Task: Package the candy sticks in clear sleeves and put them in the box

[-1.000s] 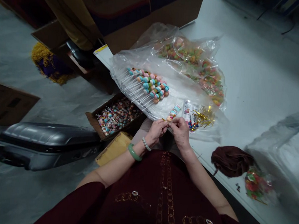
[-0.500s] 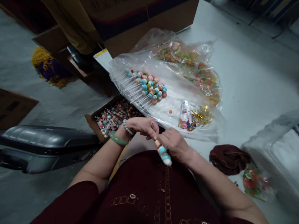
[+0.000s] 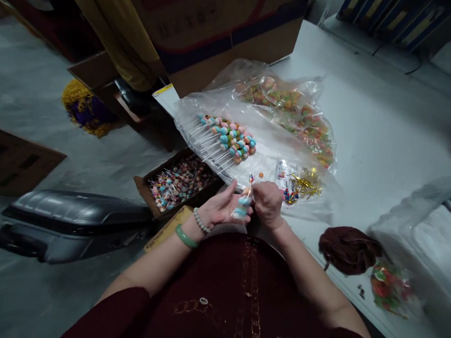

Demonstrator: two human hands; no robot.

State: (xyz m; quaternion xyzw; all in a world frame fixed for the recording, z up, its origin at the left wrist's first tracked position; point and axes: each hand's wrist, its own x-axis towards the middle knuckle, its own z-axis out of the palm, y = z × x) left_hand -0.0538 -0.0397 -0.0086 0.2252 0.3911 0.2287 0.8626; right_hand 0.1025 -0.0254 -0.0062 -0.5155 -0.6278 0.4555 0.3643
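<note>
Blue-banded candy [image 3: 241, 205], 1 piece, rests in 1 splayed left hand [image 3: 221, 208], 1 right hand [image 3: 268, 203] fisted.

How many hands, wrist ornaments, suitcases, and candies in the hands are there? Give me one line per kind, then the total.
Hands: 2 (left hand, right hand)
Candies in the hands: 1 (striped candy, in the left)
Wrist ornaments: 2 (beaded bracelet, green bangle)
Suitcases: 1 (grey suitcase)
Total: 6
</note>
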